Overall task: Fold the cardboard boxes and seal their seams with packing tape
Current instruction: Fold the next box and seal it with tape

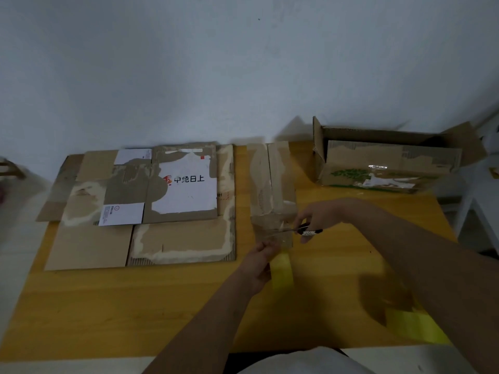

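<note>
One wooden table (135, 306) carries everything. Largest on it is a stack of flattened cardboard boxes (151, 201), lying at the left against the wall. An assembled open box (383, 163) stands at the far right corner, its flaps up. Between them lies a narrow folded box (271, 184) with clear tape along its centre seam. At its near end, the right hand (318, 217) grips a pair of scissors (302, 230), blades pointing left across a stretched strip of clear tape. The left hand (259, 261) curls around a yellowish roll of packing tape (282, 271), held just in front of the narrow box. Another yellow roll (421, 327) lies near the table's front right edge.
</note>
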Demonstrator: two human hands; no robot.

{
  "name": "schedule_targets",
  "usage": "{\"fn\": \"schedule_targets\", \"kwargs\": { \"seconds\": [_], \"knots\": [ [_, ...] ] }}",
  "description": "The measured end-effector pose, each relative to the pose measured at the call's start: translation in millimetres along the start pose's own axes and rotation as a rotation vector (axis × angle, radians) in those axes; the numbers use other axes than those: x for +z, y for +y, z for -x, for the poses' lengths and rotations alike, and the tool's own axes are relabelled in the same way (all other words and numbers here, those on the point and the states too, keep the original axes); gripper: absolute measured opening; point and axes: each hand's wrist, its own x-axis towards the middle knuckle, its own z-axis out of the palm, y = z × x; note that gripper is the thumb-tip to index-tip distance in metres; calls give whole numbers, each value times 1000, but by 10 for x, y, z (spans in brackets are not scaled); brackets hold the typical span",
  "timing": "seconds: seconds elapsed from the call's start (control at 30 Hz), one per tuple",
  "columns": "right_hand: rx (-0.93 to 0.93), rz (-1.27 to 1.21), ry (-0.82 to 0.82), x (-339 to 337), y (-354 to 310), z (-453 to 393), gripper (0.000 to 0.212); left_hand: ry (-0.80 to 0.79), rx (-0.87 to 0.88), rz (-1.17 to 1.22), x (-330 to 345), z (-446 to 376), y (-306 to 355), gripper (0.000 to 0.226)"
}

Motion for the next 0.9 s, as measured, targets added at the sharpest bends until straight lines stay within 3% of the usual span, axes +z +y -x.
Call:
{"fn": "schedule_targets", "kwargs": {
  "seconds": [0.23, 0.47, 0.6, 0.73, 0.83, 0.9],
  "knots": [
    [-27, 68, 96, 12, 71, -26, 33, 20, -17, -26, 42, 55, 50, 15],
    [-51, 163, 150, 44, 14, 63, 35, 134, 175, -337, 2, 143, 126, 18],
    [-42, 172, 203, 95, 15, 74, 33, 63, -25, -321, -107, 243, 214, 14],
    [-34, 203, 300, 91, 47, 68, 31, 173, -232, -239, -283, 337, 46, 7],
    [-51, 173, 301, 186, 30, 50, 28, 243, -194, -256, -397, 398, -96, 9],
    [-57, 174, 312, 273, 23, 34, 27, 283, -67, -470, -487, 353, -104, 14]
  ]
}}
